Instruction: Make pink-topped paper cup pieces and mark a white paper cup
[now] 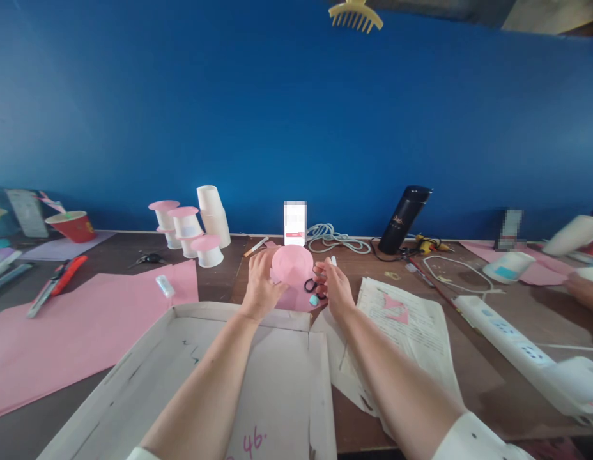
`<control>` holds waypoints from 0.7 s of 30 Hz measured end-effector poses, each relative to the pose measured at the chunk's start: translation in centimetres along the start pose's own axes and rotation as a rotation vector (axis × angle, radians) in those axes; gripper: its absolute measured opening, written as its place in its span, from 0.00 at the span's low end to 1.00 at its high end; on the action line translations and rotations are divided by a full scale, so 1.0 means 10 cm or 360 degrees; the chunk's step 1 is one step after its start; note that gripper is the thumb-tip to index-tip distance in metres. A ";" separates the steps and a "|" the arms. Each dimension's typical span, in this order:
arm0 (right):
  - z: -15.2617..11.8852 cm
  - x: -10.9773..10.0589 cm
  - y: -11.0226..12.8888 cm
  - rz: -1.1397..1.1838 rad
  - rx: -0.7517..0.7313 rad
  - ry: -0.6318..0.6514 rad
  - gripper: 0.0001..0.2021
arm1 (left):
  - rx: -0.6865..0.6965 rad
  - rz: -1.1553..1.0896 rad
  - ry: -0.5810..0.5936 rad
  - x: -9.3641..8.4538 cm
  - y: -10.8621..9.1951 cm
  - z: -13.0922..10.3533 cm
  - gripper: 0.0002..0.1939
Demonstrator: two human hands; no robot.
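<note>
Blue wall [277, 115] at 12 o'c., dk-brown bench [220, 281]; L hand [262, 287] half-curled by round pink paper disc [292, 260], can't tell if held; R hand [335, 286] pinching sm. white stub [333, 260].

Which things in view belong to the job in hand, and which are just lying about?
Likely part of the job:
- pink disc, at the left hand
- small white item in the right hand, type unclear
- pink-topped white cups
- pink paper

Probably just lying about:
- black flask
- coiled cable
- power strip
</note>
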State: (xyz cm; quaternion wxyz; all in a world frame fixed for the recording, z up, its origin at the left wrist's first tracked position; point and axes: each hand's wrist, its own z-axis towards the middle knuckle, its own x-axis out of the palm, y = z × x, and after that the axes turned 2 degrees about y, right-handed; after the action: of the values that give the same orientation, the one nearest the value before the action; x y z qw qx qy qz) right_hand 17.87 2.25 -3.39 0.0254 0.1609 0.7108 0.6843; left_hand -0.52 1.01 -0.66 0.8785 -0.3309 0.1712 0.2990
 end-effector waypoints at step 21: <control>-0.08 0.07 -0.02 -0.0420 -0.0137 0.0138 0.25 | -0.1361 0.0546 -0.0251 -1.01 0.85 0.63 0.31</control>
State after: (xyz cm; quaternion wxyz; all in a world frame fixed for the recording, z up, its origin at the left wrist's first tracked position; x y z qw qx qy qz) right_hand 16.96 1.65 -3.41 0.0912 0.0352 0.6961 0.7112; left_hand -12.94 6.28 4.87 0.6114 -0.6065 0.0174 0.5081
